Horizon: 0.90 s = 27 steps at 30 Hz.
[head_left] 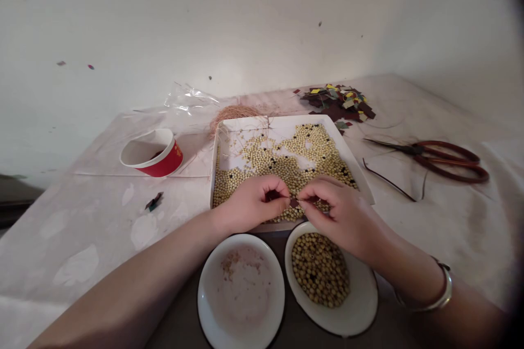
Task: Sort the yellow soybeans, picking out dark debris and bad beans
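My left hand (260, 203) and my right hand (338, 210) meet over the front part of a white tray (364, 188) spread with small pale beads and a few dark ones. The fingers of both hands are pinched. Between the fingertips shows a small dark reddish-brown piece (293, 203), held from both sides. Any thread or wire there is too fine to make out. Below my right hand is a white bowl (360, 305) with larger yellowish-brown beads. Beside it, to the left, stands another white bowl (245, 305) with reddish-brown residue inside.
A red paper cup (166, 163) stands on the left, near a small dark scrap (154, 202). Behind the tray lie a coppery fibre bundle (235, 114), clear plastic (190, 97) and coloured scraps (338, 102). Scissors (446, 159) and a dark strip (388, 181) rest at right.
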Motion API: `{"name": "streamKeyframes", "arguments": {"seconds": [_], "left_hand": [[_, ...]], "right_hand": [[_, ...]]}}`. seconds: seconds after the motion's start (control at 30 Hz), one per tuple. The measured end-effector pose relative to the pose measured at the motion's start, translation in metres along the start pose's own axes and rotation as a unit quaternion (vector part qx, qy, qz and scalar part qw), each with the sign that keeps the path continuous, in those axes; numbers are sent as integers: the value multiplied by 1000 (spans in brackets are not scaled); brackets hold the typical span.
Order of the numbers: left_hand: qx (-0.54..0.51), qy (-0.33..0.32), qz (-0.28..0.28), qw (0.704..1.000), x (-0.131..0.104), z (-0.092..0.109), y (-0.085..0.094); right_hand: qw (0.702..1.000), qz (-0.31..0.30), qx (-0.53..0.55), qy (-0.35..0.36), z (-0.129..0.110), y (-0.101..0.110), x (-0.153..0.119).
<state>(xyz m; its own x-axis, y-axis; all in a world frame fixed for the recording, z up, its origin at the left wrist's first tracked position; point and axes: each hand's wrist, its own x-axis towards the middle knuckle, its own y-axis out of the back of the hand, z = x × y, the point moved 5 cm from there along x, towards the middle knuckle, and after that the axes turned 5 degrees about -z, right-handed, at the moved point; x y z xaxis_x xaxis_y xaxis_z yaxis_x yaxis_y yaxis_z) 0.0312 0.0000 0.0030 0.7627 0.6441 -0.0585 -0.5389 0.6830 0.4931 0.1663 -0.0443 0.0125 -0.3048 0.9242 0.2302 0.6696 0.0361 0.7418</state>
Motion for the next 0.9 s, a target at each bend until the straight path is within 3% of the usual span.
{"name": "streamKeyframes", "arguments": {"seconds": [0.13,0.27,0.33,0.47,0.53,0.7,0.9], "left_hand": [[11,6,20,1000,0,-3,2],[26,11,32,999,1,-4,3],[22,12,31,999,1,-4,3],[-1,15,27,1000,1,-5,3],[-6,21,26,999,1,-6,3],[-6,30,34,999,2,-7,2],[5,28,35,999,2,-6,3]], "right_hand": [[999,4,17,50,-10,9,-4],[989,-41,54,130,-25,13,-9],[989,-34,53,135,-25,15,-9],[998,43,-31,44,0,19,-3],[995,53,-85,-10,18,17,-1],[989,-35,-132,-51,43,1,1],[989,-80,-109,-61,39,-5,1]]}}
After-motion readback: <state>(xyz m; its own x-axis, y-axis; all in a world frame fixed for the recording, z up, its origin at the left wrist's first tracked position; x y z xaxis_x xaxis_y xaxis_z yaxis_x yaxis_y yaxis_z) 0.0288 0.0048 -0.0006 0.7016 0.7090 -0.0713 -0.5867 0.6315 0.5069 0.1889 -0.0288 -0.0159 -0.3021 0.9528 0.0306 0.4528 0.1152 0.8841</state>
